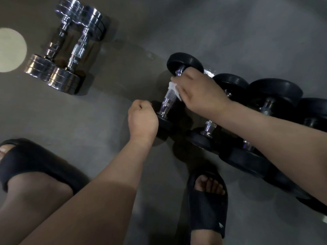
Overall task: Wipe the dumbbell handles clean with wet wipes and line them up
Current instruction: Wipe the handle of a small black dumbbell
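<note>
From my remote seat, a pale round patch [10, 50] sits on the grey floor [230, 23] at the far left. Just beside it lie 2 chrome dumbbells [77, 53], side by side and touching, well apart from the rest. Below them is the left foot in a black slide sandal [35, 161]. Toward the middle, the left hand [142, 119] has its fingers clenched over the rim of the near head of a black dumbbell [168, 103], which lies on the floor with its knurled chrome handle running away from me. A white wet wipe [174, 88] is pressed on the upper part of that handle, and the right hand [200, 92] grasps it, fingers curled round wipe and handle, close under the far head. The right foot, in a matching sandal [207, 206], stands just below this dumbbell. To the right, a row of black dumbbells [274, 89] lies close together; the right forearm crosses over it, so I cannot count them surely.
</note>
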Demonstrator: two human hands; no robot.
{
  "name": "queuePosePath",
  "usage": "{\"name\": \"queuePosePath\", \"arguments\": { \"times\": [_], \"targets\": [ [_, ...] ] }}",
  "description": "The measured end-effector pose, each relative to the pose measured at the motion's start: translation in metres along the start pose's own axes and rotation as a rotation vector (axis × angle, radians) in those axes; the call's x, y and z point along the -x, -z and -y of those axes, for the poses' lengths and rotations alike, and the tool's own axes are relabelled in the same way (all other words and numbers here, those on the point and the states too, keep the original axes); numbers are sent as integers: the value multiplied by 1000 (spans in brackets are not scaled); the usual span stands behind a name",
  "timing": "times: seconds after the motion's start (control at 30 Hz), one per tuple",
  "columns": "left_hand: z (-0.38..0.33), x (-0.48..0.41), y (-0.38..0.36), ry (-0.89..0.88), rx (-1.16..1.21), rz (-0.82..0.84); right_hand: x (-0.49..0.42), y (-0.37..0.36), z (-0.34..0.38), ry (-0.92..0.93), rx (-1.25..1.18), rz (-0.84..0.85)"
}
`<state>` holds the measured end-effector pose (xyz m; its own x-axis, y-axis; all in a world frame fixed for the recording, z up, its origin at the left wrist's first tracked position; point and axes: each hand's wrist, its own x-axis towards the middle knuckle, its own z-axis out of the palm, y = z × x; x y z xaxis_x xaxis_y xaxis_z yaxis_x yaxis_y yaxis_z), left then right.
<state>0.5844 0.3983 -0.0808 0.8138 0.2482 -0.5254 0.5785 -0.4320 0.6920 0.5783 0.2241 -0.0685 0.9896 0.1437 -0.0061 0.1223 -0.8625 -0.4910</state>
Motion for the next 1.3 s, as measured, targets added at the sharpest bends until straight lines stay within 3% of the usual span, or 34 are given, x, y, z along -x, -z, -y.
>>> {"name": "queuePosePath", "arguments": {
  "times": [0.13,0.37,0.47,0.63,0.7,0.87,1.07,1.2,1.3],
  "targets": [
    [0,0,10,-63,-143,27,4,-3,-2,-65,-47,1],
    [-18,32,29,-141,-647,382,13,-5,-2,-37,-97,-1],
    [-17,31,28,-154,-713,411,11,-3,0,-68,-130,-64],
    [-13,31,27,-193,-699,388,10,-5,13,-411,-562,-86],
    [-12,30,28,-206,-685,383,9,-8,14,-477,-553,-119],
    [-10,25,30,-209,-663,390,12,-13,18,-331,-276,-246],
    [-8,24,31,-219,-645,403,19,-18,16,-116,-125,-208],
    [-6,22,31,-224,-640,404,20,-17,9,37,-69,-73],
    [-5,22,30,-235,-648,403,11,-13,2,45,-35,-83]
  ]
}}
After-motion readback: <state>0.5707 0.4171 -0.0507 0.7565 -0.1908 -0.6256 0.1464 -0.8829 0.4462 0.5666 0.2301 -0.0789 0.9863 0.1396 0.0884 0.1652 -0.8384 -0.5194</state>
